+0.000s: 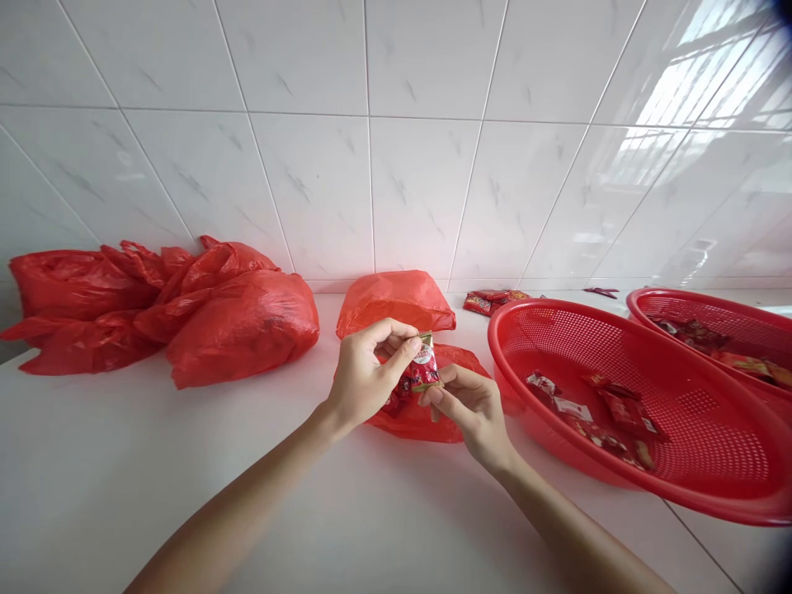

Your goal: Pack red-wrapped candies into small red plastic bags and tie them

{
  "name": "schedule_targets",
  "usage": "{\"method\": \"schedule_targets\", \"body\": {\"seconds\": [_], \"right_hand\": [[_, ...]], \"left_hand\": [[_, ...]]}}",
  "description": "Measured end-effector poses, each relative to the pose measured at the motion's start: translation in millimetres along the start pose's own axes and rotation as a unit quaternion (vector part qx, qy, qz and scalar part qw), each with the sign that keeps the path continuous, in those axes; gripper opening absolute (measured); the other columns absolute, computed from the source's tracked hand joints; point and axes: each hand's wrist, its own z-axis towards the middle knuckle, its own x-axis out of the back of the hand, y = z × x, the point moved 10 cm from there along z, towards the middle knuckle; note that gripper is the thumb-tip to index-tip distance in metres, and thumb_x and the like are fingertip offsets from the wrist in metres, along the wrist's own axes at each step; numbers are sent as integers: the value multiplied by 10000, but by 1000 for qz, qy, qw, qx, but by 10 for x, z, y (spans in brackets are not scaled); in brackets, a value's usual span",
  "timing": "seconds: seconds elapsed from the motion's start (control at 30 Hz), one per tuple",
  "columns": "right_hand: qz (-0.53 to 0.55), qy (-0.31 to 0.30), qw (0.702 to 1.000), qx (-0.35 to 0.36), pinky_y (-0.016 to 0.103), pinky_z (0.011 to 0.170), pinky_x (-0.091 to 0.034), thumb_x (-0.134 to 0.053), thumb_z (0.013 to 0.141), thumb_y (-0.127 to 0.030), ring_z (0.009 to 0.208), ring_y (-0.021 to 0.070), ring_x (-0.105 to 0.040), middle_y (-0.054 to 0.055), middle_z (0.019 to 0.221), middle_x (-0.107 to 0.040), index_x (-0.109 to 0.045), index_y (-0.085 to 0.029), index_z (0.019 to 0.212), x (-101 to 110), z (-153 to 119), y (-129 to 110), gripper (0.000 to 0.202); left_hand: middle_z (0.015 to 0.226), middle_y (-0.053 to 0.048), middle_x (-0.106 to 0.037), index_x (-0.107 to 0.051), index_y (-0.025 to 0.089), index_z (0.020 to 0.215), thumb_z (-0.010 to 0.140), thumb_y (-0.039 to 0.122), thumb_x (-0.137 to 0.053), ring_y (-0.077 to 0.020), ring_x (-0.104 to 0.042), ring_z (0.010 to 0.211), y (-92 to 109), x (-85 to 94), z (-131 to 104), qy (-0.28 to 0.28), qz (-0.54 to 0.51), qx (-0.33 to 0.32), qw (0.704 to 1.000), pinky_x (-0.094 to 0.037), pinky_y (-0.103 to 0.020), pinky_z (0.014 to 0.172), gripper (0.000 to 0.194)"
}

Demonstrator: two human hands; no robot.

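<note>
A small red candy packet (424, 365) with gold ends is pinched between both my hands over an open red plastic bag (408, 412) with more red packets inside. My left hand (365, 371) grips the packet's top end with thumb and fingers. My right hand (467, 404) holds its lower end from the right. To the right stands a red perforated plastic basket (711, 487) with several red packets (594, 412) lying in it.
A second red basket (711, 309) with packets sits behind the first. Large crumpled red bags (235, 322) lie at the left, another red bag (396, 301) at the tiled wall. A few loose packets (492, 301) rest on the white counter (154, 462).
</note>
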Motion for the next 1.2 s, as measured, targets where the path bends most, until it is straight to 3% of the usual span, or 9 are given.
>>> {"method": "schedule_targets", "body": {"seconds": [0.4,0.57,0.67,0.8,0.9,1.03,1.2], "right_hand": [[-22,8,1000,-5,236,578,-443,-654,897,-342,578,104,-544,10,690,-654,-659,-168,749,9,21,3,229],[-80,96,991,49,252,600,-462,-585,935,-332,601,119,-554,-3,700,-625,-651,-181,832,253,34,-117,195],[-213,149,960,108,287,702,-496,-565,933,-273,716,154,-602,17,778,-654,-655,-191,887,412,44,-302,130],[-436,95,885,135,375,872,-490,-565,884,-197,959,223,-605,80,1012,-668,-676,-191,871,356,132,-387,112],[-555,16,827,85,446,982,-440,-574,854,-176,1169,283,-532,99,1267,-595,-716,-215,826,285,188,-239,150],[-616,-76,784,7,457,1042,-408,-567,860,-185,1296,300,-464,100,1385,-515,-751,-260,936,237,156,11,213],[-652,-118,746,-66,508,1117,-327,-601,860,-244,1462,383,-232,228,1531,-313,-622,-136,1212,298,98,307,369]], "left_hand": [[836,-14,-715,-681,172,921,906,308,-630,-141,-672,769,-38,-20,11,-16,18,5,1000,-546,-246,720,146],[843,-11,-717,-687,178,930,909,304,-621,-139,-671,773,-94,-70,24,-48,40,11,998,-539,-241,732,144],[849,-18,-719,-687,176,933,908,303,-615,-147,-673,779,-161,-84,42,-57,50,19,997,-540,-253,745,148],[851,-26,-721,-687,180,922,906,307,-605,-165,-678,793,-250,-85,72,-63,67,24,995,-544,-278,753,152],[845,-23,-721,-685,184,909,903,303,-601,-168,-679,791,-308,-77,88,-65,76,29,995,-547,-282,749,145],[847,-19,-718,-683,188,911,903,302,-596,-167,-680,793,-362,-78,96,-68,75,31,994,-551,-284,752,143],[851,-22,-720,-690,185,919,899,305,-604,-171,-686,803,-388,-76,97,-63,71,31,995,-556,-286,765,149]]}}
